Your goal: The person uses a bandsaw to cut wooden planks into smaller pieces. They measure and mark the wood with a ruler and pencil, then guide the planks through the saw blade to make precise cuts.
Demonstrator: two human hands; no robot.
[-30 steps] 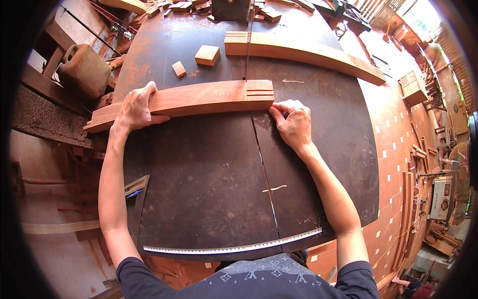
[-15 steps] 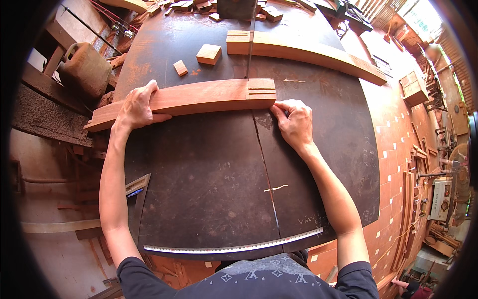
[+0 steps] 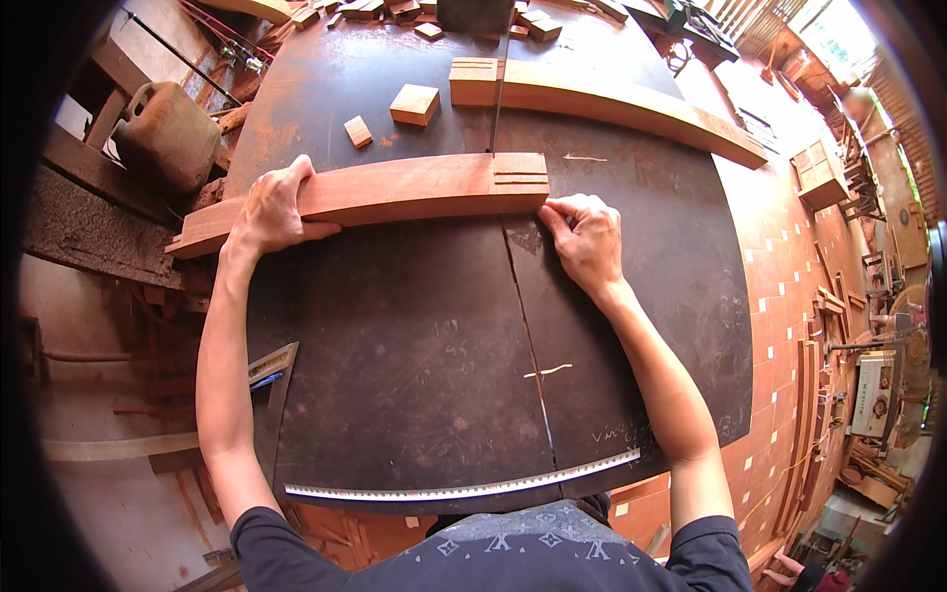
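A long reddish wooden beam [image 3: 395, 187] with cut slots in its right end lies across the dark saw table [image 3: 414, 345]. Its far edge is right by the upright bandsaw blade [image 3: 497, 113]; whether the blade has entered the wood I cannot tell. My left hand [image 3: 271, 209] grips the beam near its left end, thumb along the near side and fingers over the top. At the right end, my right hand [image 3: 587, 235] is closed, its curled fingertips pressed to the near corner. Those fingertips are partly hidden.
Behind the blade lies a second slotted beam [image 3: 612, 104]. A wooden block [image 3: 414, 105] and a smaller offcut [image 3: 358, 131] sit left of the blade, with several scraps at the back. A steel ruler [image 3: 464, 490] runs along the front edge; a square [image 3: 276, 395] lies left.
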